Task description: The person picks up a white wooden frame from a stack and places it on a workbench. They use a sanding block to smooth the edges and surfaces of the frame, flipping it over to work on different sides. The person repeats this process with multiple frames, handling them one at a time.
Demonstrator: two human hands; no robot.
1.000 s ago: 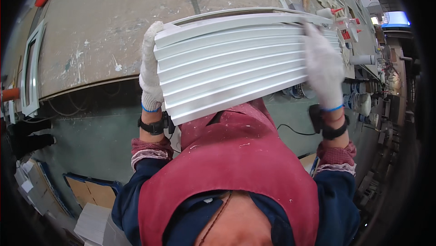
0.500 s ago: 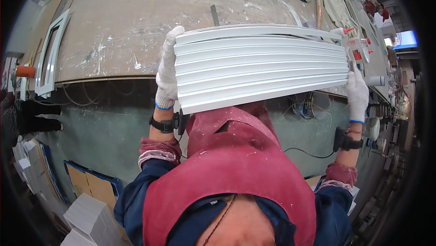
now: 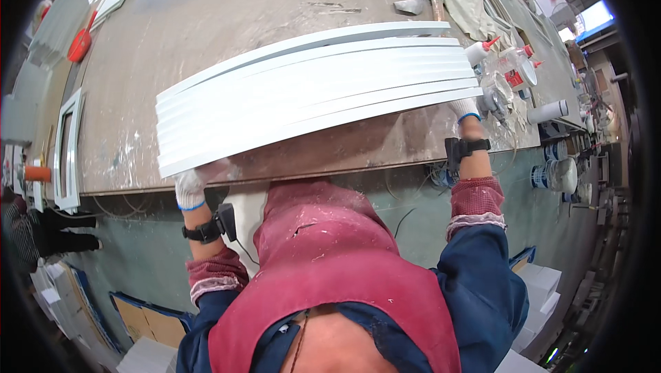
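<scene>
A bundle of long white slats (image 3: 310, 84) lies side by side over the workbench (image 3: 138, 146), tilted with its left end nearer to me. My left hand (image 3: 193, 183), in a white knit glove, grips the near left corner from below; its fingertips are partly hidden. Under the right end, my right hand (image 3: 465, 107), also gloved, supports the bundle, most of its fingers covered by the slats. The farthest slat stands slightly apart from the others. Whether the bundle touches the bench top I cannot tell.
Glue bottles with red tips (image 3: 482, 49) and a white roll (image 3: 547, 112) stand right of the slats. At the left lie a small white frame (image 3: 67, 152) and a red-orange scoop-like tool (image 3: 81, 44). Buckets (image 3: 554, 175) sit below the bench. Another person's legs (image 3: 65, 232) show far left.
The slats have swung from an upright tilt toward me to a flatter position over the bench, farther left. Both hands have shifted from the bundle's ends to its near underside.
</scene>
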